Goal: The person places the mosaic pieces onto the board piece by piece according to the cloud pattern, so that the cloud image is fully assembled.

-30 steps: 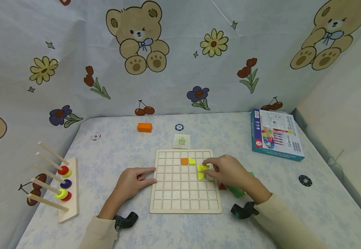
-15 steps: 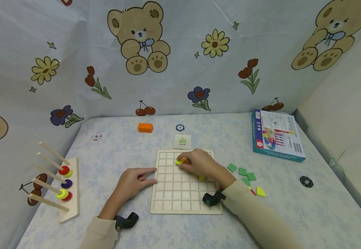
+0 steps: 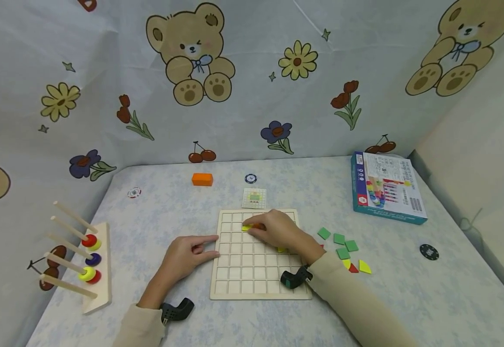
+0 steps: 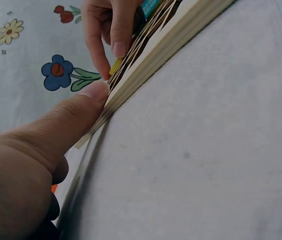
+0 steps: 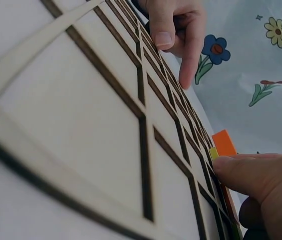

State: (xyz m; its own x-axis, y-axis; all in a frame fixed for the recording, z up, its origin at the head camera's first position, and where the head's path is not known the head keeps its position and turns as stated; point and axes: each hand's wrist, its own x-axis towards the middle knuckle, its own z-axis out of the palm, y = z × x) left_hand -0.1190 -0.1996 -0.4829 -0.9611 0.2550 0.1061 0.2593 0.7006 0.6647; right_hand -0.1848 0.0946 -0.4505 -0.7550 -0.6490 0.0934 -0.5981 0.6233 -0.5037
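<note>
While my L hand [image 3: 184, 255], fingers apart, steadies the board [image 3: 246, 273] at left, my R hand [image 3: 274, 228] pinches yellow pc [image 3: 246, 228], best seated sq & flat.

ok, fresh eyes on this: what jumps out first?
Probably the big cartoon bears on the backdrop, behind the table. Next, the pale grid board mid-table, its left edge touched by the left hand, while the right hand pinches a yellow piece over it. Then the peg stand with coloured rings, on the table's left.
</note>
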